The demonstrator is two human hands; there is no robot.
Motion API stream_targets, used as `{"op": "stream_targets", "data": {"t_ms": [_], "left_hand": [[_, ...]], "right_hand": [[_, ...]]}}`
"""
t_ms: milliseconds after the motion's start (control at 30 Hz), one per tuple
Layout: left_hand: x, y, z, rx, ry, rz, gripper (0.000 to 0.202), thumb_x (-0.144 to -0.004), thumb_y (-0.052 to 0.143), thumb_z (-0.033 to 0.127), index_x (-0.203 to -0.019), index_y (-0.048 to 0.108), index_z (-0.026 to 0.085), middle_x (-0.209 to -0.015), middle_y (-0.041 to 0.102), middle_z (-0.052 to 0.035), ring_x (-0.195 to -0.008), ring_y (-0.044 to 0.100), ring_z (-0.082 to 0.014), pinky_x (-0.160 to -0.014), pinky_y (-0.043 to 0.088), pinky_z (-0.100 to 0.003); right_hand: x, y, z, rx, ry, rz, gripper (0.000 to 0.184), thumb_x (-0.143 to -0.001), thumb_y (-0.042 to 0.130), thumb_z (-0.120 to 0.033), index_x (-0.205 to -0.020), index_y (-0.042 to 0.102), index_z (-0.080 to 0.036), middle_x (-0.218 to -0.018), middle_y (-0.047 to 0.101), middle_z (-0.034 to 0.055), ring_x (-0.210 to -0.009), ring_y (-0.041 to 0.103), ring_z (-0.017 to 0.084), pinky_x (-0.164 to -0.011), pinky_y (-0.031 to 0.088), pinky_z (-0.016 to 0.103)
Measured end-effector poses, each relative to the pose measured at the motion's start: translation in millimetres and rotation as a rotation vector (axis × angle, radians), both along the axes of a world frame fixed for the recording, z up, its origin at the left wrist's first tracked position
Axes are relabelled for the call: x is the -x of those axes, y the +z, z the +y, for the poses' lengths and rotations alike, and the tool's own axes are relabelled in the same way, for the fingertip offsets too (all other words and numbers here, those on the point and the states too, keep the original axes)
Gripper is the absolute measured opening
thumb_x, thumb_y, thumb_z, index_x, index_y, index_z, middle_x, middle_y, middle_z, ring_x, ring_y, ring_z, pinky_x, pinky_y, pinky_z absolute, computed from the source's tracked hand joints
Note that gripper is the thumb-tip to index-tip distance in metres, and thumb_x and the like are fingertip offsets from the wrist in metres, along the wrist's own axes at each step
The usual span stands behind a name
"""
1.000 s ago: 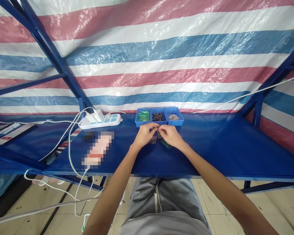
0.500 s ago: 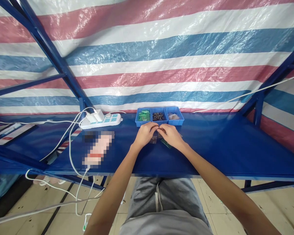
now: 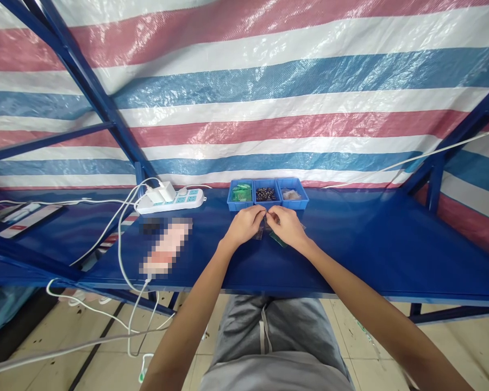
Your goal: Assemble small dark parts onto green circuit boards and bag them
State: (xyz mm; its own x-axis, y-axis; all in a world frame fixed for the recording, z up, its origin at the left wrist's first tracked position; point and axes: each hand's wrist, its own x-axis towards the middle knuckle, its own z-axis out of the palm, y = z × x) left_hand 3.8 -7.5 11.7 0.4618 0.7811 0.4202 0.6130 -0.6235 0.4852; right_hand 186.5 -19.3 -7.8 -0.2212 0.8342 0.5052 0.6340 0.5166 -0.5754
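Observation:
My left hand (image 3: 245, 226) and my right hand (image 3: 284, 225) meet fingertip to fingertip over the blue shelf (image 3: 350, 244), pinching a small clear bag (image 3: 261, 230) between them. A green part (image 3: 275, 239) lies on the shelf under my right hand. Just behind my hands stand three small blue bins: the left bin (image 3: 240, 194) holds green parts, the middle bin (image 3: 265, 194) dark parts, the right bin (image 3: 292, 194) pale bagged parts. What is inside the bag is too small to tell.
A white power strip (image 3: 171, 200) with plugs and white cables (image 3: 122, 239) lies at the left. A blurred pinkish object (image 3: 167, 247) lies near the front edge. Striped tarpaulin (image 3: 269, 98) closes the back. Blue frame posts (image 3: 85, 81) slant at both sides.
My hands have stayed together at the same spot, with only small finger movements on the bag. The view has shifted slightly.

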Motion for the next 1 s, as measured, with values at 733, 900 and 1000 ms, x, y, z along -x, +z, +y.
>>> {"op": "stream_targets", "data": {"t_ms": [733,900,1000], "left_hand": [[11,-3.3,6,0.047,0.264,0.209,0.025,-0.096,0.049,0.024,-0.112,0.068,0.025,-0.108,0.069,-0.0063,-0.091,0.066,-0.0203,-0.072,0.048,-0.028],[20,-8.6,15,0.113,0.212,0.181,0.022,-0.088,0.056,0.018,-0.106,0.069,0.022,-0.094,0.071,-0.0051,-0.083,0.066,-0.0197,-0.075,0.050,-0.029],[22,-12.8,19,0.164,0.183,0.120,0.023,-0.086,0.061,0.024,-0.108,0.066,0.019,-0.079,0.068,-0.0031,-0.074,0.065,-0.0196,-0.069,0.049,-0.029]], "right_hand": [[-17,-1.1,19,0.020,0.070,-0.119,0.016,-0.096,0.050,-0.022,-0.089,0.065,-0.020,-0.084,0.067,0.0038,-0.074,0.060,0.018,-0.071,0.044,0.028],[-8,-2.6,16,0.002,0.055,-0.252,0.019,-0.098,0.049,-0.022,-0.094,0.068,-0.021,-0.094,0.068,0.0065,-0.096,0.059,0.022,-0.077,0.044,0.030],[-8,-3.2,16,0.009,0.083,-0.277,0.020,-0.099,0.049,-0.021,-0.096,0.069,-0.021,-0.097,0.068,0.0073,-0.099,0.058,0.023,-0.079,0.045,0.031]]}}
